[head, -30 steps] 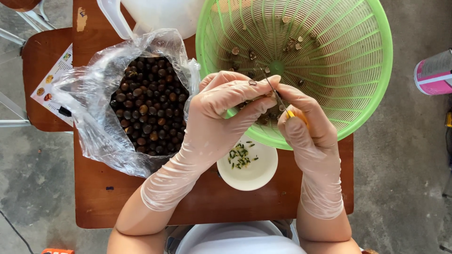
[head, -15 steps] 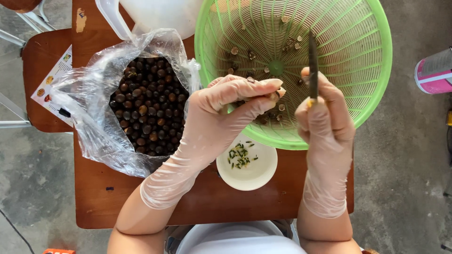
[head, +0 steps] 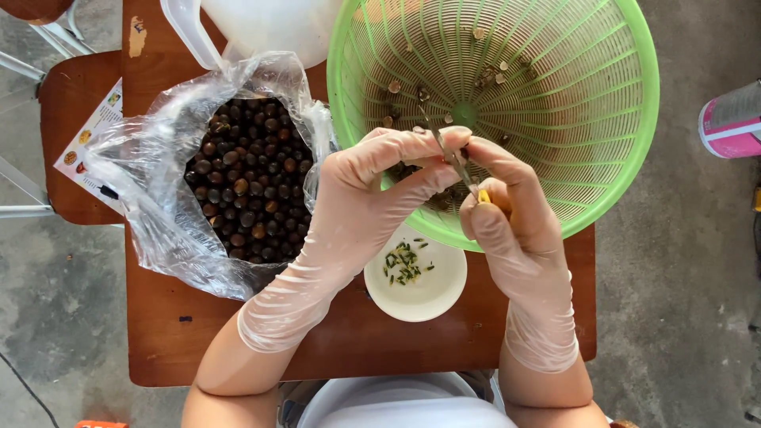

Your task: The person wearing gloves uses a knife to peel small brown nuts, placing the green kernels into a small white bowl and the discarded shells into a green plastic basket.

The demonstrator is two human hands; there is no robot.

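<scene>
Both hands wear thin translucent gloves and meet over the near rim of a green slotted basket (head: 610, 158). My left hand (head: 380, 178) pinches a small dark seed between thumb and fingers; the seed is mostly hidden. My right hand (head: 507, 206) grips a small knife (head: 456, 162) with a yellow handle, its blade laid against that seed. Pale seed pieces lie scattered inside the basket. Just below the hands stands a small white bowl (head: 428, 297) with a few green slivers in it.
An open clear plastic bag (head: 151, 198) of dark brown seeds (head: 246, 178) lies at the left on the brown wooden table (head: 158, 333). A white plastic container (head: 261, 24) stands at the back. A pink can (head: 733, 119) sits on the concrete floor at the right.
My right hand had lifted the knife upright, away from the left hand; now it has come back and the blade rests on the seed held in the left fingers.
</scene>
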